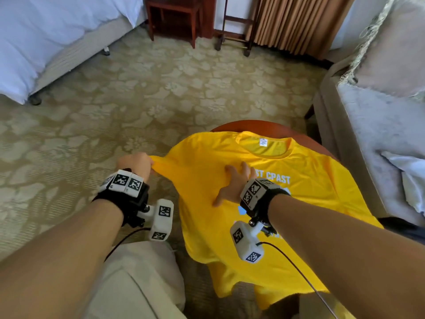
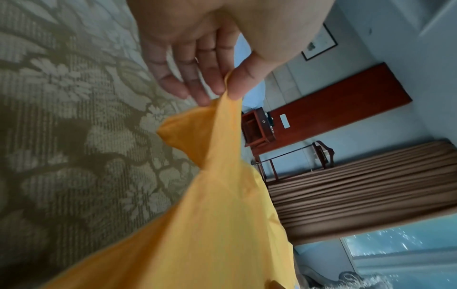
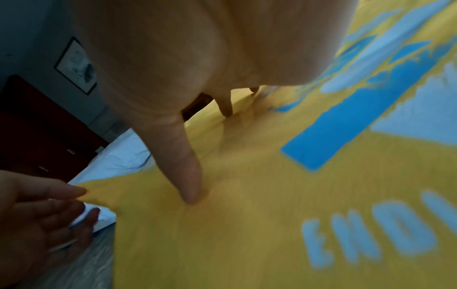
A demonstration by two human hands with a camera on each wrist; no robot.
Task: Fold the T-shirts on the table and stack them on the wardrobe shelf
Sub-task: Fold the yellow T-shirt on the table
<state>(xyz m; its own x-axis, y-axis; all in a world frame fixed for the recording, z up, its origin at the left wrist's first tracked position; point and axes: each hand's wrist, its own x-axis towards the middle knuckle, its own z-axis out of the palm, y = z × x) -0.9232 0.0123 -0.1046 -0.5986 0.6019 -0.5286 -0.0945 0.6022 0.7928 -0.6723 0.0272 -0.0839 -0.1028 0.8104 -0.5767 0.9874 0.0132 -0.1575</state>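
A yellow T-shirt point(image 1: 264, 203) with white and blue print lies face up over a small round wooden table point(image 1: 253, 126), collar at the far side. My left hand point(image 1: 138, 165) pinches the tip of its left sleeve point(image 2: 222, 125) between thumb and fingers and holds it stretched out past the table's edge. My right hand point(image 1: 232, 183) lies flat on the shirt's chest with fingers spread, pressing the cloth point(image 3: 247, 215) down. The left hand point(image 3: 44, 207) also shows in the right wrist view, at the sleeve's end.
Patterned carpet point(image 1: 138, 100) lies all around. A bed point(image 1: 46, 42) stands at the far left, a wooden nightstand point(image 1: 174, 17) and curtains point(image 1: 294, 21) at the back. An upholstered armchair point(image 1: 372, 125) sits close on the right. My trouser leg point(image 1: 138, 284) is below.
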